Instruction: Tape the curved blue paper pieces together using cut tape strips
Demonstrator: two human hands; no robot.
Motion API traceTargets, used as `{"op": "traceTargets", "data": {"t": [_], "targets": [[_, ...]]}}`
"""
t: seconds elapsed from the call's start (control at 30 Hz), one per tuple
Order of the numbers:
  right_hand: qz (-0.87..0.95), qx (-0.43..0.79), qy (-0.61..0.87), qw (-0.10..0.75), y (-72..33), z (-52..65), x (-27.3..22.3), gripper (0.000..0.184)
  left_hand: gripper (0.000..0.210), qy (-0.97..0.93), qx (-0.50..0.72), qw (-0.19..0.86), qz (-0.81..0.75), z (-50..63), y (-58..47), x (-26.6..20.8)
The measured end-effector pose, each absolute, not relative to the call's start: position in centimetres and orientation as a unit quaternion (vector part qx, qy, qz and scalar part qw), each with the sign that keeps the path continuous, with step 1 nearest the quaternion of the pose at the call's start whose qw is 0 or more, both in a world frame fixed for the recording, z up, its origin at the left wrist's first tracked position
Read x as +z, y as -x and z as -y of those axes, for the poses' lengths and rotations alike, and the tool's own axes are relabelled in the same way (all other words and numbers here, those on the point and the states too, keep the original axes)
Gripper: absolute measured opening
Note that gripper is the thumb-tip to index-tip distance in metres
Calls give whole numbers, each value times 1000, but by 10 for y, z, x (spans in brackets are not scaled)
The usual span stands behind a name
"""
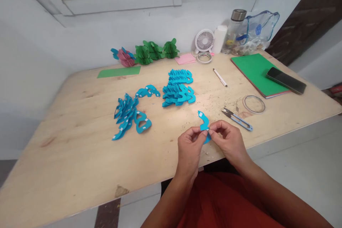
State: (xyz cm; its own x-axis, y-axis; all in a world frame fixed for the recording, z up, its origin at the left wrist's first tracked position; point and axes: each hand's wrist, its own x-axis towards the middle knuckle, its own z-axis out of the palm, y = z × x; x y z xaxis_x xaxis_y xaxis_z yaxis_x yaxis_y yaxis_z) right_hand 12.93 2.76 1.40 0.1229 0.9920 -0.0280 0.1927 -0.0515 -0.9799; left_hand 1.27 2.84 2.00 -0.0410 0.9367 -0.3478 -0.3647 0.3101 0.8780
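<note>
I grip a wavy blue paper strip just left of the snips, which lie on the table. The fingers of my left hand pinch its middle, thumb on top, and the thumb and forefinger of my right hand press together at its edge on a tiny pale bit. Whether that is tape or peeled backing I can't make out. My thumb covers part of the strip, so only its far end and a little of its near end show.

Well left of the snips is a pile of blue cutouts with small white patches; they overlap too much for me to count. Between that pile and the snips, a little farther off, are the stacked blue cutouts, their lower layers hidden under the upper ones. Beyond the snips is a pen. A tape roll sits just right of the snips, and farther out past it a phone hides part of the green folder.

Farthest beyond the snips, a small fan partly blocks a white cylinder; the contents of the clear bag near them are a jumble to me. My forearms run off the bottom of the view, and the window is cut off above.
</note>
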Motion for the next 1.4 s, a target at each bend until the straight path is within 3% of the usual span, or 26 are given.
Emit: {"op": "traceTargets", "data": {"t": [0.3, 0.57, 0.8, 1.13, 1.27, 1.4], "targets": [[529, 423, 596, 431, -130, -24, 20, 9, 5, -297, 514, 600, -536, -29, -13, 18], [529, 386, 601, 459, -135, -21, 19, 8, 6, -323, 516, 581, -540, -31, -12, 16], [538, 453, 575, 418, -143, -33, 19, 15, 7, -353, 496, 584, -537, -34, -13, 18], [593, 417, 562, 399, -164, -43, 13, 17, 9, -325, 434, 657, -523, -40, -20, 17], [629, 328, 597, 375, -201, -64, 10, 19, 9, -296, 439, 656, -538, -43, -22, 13], [687, 194, 653, 255, -228, -87, 4, 17, 11, -289, 436, 655, -545, -44, -22, 8]]}}
